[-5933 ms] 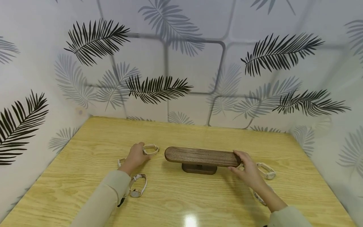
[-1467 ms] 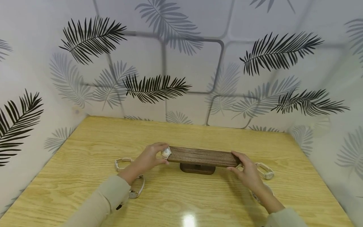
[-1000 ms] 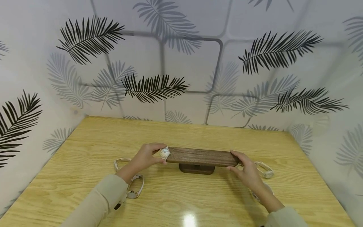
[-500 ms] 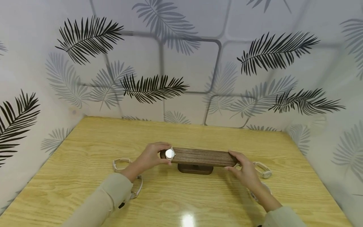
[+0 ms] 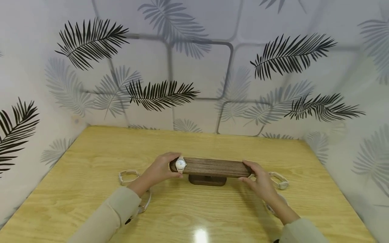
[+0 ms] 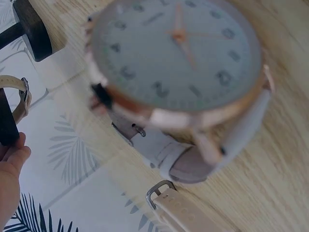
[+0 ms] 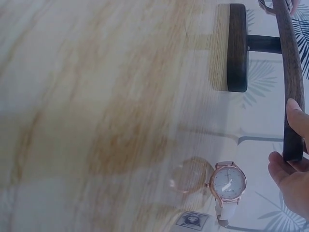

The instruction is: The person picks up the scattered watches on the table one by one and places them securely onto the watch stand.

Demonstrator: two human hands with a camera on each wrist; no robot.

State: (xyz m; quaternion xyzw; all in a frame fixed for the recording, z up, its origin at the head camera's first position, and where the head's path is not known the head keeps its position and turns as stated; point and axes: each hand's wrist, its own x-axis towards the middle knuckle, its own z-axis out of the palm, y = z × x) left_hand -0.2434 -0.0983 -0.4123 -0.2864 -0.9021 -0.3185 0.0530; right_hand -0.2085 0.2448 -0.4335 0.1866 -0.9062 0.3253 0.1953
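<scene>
A dark wooden watch stand [image 5: 215, 167] has a long horizontal bar on a short post and base [image 5: 207, 180]. A wristwatch [image 5: 180, 164] with a pale strap and white dial is looped round the bar close to its left end, dial facing up. My left hand [image 5: 158, 171] pinches this watch between thumb and fingers, partly covering the bar's end. In the left wrist view its strap [image 6: 23, 99] encircles the bar. My right hand [image 5: 262, 180] grips the bar's right end, thumb in front and fingers behind.
Pale-strapped watches lie on both sides of the wooden table [image 5: 194, 209]: one watch [image 5: 121, 177] and another [image 5: 148, 201] by my left forearm, one watch [image 5: 283, 185] and another [image 5: 269, 208] by my right. A leaf-patterned wall [image 5: 200, 74] stands behind.
My left hand has picked up a watch from the table left of the stand and slipped it over the bar's left end, sliding it slightly rightward. My right hand keeps its grip.
</scene>
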